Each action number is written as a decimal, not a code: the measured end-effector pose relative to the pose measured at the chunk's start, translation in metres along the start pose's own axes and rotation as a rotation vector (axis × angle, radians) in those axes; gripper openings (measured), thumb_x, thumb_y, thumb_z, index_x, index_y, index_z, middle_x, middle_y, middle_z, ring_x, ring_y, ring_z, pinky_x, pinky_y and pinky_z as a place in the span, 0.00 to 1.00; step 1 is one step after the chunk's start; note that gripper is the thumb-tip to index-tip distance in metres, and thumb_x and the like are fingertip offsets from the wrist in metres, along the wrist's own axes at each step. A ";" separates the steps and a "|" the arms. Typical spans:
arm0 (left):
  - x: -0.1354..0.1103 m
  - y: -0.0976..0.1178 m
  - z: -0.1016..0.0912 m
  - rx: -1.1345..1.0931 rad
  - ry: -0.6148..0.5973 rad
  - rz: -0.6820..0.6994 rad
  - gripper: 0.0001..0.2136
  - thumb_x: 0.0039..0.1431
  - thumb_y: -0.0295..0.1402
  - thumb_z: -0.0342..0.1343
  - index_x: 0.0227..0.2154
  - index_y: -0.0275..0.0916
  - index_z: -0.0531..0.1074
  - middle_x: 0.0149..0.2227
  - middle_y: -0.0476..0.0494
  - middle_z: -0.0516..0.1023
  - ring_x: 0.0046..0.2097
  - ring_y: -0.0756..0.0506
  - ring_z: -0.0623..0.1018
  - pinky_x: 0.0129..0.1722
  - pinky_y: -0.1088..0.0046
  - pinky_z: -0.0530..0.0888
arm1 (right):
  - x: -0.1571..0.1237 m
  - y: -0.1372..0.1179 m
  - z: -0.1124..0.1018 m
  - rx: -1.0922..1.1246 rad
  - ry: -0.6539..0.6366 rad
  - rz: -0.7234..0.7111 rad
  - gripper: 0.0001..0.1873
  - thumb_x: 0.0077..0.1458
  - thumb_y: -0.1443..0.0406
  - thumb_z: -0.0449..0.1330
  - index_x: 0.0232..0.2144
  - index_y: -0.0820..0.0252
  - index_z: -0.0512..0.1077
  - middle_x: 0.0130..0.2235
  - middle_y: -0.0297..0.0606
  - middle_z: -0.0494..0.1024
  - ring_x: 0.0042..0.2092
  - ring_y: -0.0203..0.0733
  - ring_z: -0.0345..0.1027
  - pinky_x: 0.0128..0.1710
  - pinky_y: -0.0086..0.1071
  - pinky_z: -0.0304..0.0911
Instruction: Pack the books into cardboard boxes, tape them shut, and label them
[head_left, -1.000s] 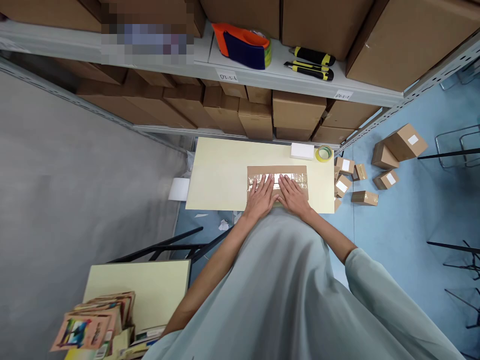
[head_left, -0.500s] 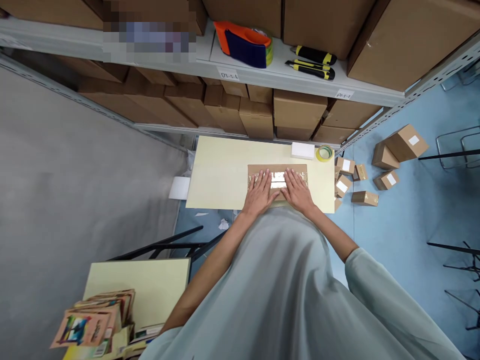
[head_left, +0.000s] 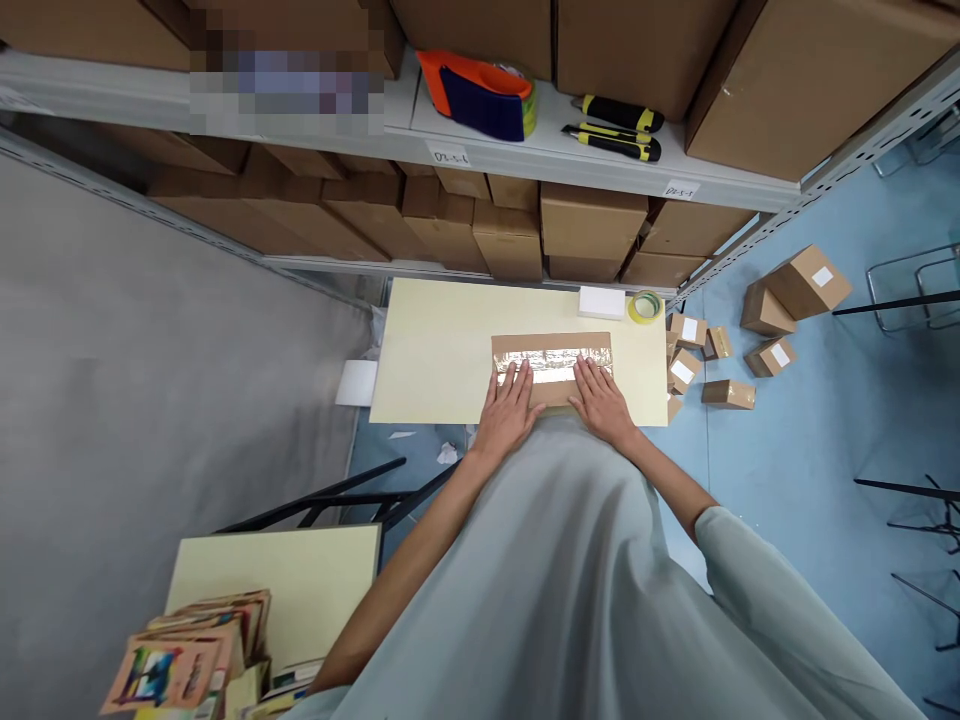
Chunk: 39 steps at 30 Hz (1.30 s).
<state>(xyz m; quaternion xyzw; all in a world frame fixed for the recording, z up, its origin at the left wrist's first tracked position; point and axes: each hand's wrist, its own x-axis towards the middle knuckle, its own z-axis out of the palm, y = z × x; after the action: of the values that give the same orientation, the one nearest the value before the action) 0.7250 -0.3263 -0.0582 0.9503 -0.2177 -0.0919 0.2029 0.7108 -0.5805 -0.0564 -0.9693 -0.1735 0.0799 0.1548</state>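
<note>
A brown cardboard box lies on the pale yellow table, close to my body. Shiny clear packing tape runs lengthwise across its top. My left hand rests flat on the left part of the box, fingers stretched out. On the right part lies my right hand, also flat with fingers extended over the tape. Neither hand grips anything. Behind the box, near the table's far edge, are a white box and a roll of yellowish tape.
Above the table, a metal shelf holds cardboard boxes, an orange and blue tape dispenser and several yellow-black utility knives. Small labelled cartons lie on the blue floor at right. Books are piled on another table at lower left.
Both hands have slid slightly apart and back toward my body over the box top, leaving more of the tape in view. The camera view has shifted a little.
</note>
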 end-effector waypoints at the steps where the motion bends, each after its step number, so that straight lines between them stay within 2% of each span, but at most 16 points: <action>1: -0.001 0.004 0.002 0.000 0.001 -0.007 0.38 0.79 0.50 0.41 0.81 0.31 0.48 0.81 0.31 0.51 0.82 0.32 0.48 0.81 0.42 0.44 | -0.001 -0.003 0.000 -0.002 -0.007 0.004 0.39 0.80 0.53 0.44 0.81 0.70 0.46 0.82 0.49 0.46 0.83 0.54 0.39 0.82 0.52 0.41; 6: 0.007 0.022 0.009 -0.048 -0.011 0.038 0.38 0.78 0.51 0.42 0.81 0.32 0.50 0.81 0.32 0.52 0.82 0.34 0.50 0.81 0.45 0.46 | 0.007 -0.020 -0.001 0.009 -0.052 -0.077 0.36 0.80 0.58 0.43 0.81 0.70 0.49 0.82 0.47 0.47 0.83 0.52 0.38 0.82 0.51 0.41; 9: 0.011 0.026 0.009 -0.095 -0.029 0.056 0.37 0.79 0.52 0.41 0.80 0.33 0.53 0.80 0.32 0.54 0.82 0.34 0.52 0.81 0.46 0.47 | 0.010 -0.021 -0.003 0.028 -0.095 -0.118 0.34 0.79 0.60 0.42 0.80 0.71 0.52 0.81 0.47 0.49 0.83 0.51 0.40 0.82 0.48 0.44; 14: 0.000 0.001 0.004 -0.204 0.077 -0.033 0.37 0.79 0.52 0.42 0.81 0.34 0.50 0.81 0.31 0.51 0.83 0.34 0.48 0.81 0.44 0.47 | 0.002 0.000 -0.008 0.068 0.021 0.012 0.37 0.80 0.55 0.44 0.82 0.65 0.46 0.82 0.46 0.48 0.83 0.51 0.39 0.82 0.53 0.43; 17: -0.008 -0.019 0.006 -0.363 0.108 -0.079 0.36 0.79 0.53 0.42 0.81 0.38 0.51 0.82 0.33 0.51 0.83 0.35 0.49 0.81 0.45 0.49 | -0.004 0.011 -0.007 0.117 0.033 0.061 0.38 0.80 0.53 0.44 0.82 0.64 0.45 0.82 0.47 0.50 0.83 0.53 0.40 0.82 0.54 0.43; 20: -0.010 -0.027 0.013 -0.580 0.221 -0.239 0.39 0.77 0.58 0.44 0.81 0.41 0.49 0.83 0.35 0.46 0.83 0.37 0.46 0.81 0.49 0.49 | -0.006 0.012 -0.004 0.187 0.098 0.135 0.40 0.80 0.50 0.43 0.82 0.66 0.46 0.82 0.49 0.48 0.83 0.54 0.36 0.81 0.55 0.44; 21: -0.009 -0.028 0.015 -0.656 0.252 -0.327 0.40 0.76 0.59 0.45 0.81 0.41 0.50 0.83 0.34 0.47 0.83 0.37 0.48 0.81 0.50 0.50 | -0.007 0.012 -0.002 0.224 0.126 0.188 0.41 0.79 0.48 0.43 0.82 0.67 0.45 0.82 0.51 0.47 0.83 0.55 0.35 0.81 0.57 0.45; 23: -0.006 -0.026 0.015 -0.792 0.267 -0.457 0.41 0.75 0.62 0.45 0.80 0.42 0.54 0.81 0.34 0.55 0.81 0.36 0.56 0.80 0.51 0.54 | -0.008 0.011 0.002 0.329 0.157 0.310 0.45 0.78 0.45 0.43 0.82 0.69 0.44 0.82 0.56 0.47 0.83 0.58 0.38 0.79 0.58 0.51; 26: -0.005 -0.020 0.006 -0.887 0.237 -0.468 0.38 0.74 0.63 0.45 0.75 0.44 0.65 0.73 0.36 0.72 0.76 0.35 0.67 0.77 0.51 0.63 | -0.011 0.014 0.007 0.489 0.177 0.458 0.49 0.76 0.41 0.46 0.82 0.67 0.43 0.80 0.60 0.54 0.80 0.61 0.51 0.76 0.59 0.58; 29: -0.010 -0.010 -0.013 -0.835 0.258 -0.439 0.36 0.75 0.62 0.46 0.74 0.44 0.67 0.71 0.37 0.75 0.75 0.34 0.69 0.75 0.50 0.66 | -0.011 0.020 0.010 0.544 0.245 0.512 0.51 0.73 0.39 0.50 0.82 0.64 0.44 0.78 0.59 0.60 0.78 0.61 0.56 0.75 0.58 0.59; 32: -0.014 0.003 -0.036 -0.672 0.342 -0.371 0.37 0.76 0.59 0.48 0.78 0.43 0.60 0.76 0.36 0.67 0.77 0.34 0.66 0.76 0.51 0.65 | 0.000 0.026 0.018 0.567 0.292 0.500 0.53 0.72 0.37 0.50 0.82 0.65 0.43 0.77 0.59 0.62 0.77 0.59 0.57 0.75 0.54 0.59; 35: -0.012 0.015 -0.055 -0.467 0.381 -0.259 0.36 0.77 0.55 0.46 0.81 0.45 0.53 0.80 0.39 0.59 0.79 0.34 0.61 0.78 0.48 0.61 | 0.017 0.029 0.036 0.588 0.228 0.466 0.53 0.74 0.36 0.45 0.81 0.71 0.45 0.76 0.62 0.62 0.78 0.55 0.58 0.75 0.50 0.59; 39: -0.003 0.028 -0.063 -0.299 0.329 -0.127 0.36 0.78 0.53 0.44 0.81 0.42 0.50 0.81 0.37 0.55 0.79 0.31 0.58 0.77 0.44 0.60 | 0.031 0.036 0.054 0.548 0.094 0.420 0.52 0.76 0.38 0.34 0.80 0.76 0.48 0.75 0.64 0.64 0.77 0.50 0.60 0.74 0.49 0.60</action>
<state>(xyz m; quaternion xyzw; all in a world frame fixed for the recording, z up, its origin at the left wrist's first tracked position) 0.7289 -0.3263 0.0112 0.9236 -0.1053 0.0206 0.3681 0.7395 -0.5860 -0.1224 -0.9088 0.0649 0.1087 0.3975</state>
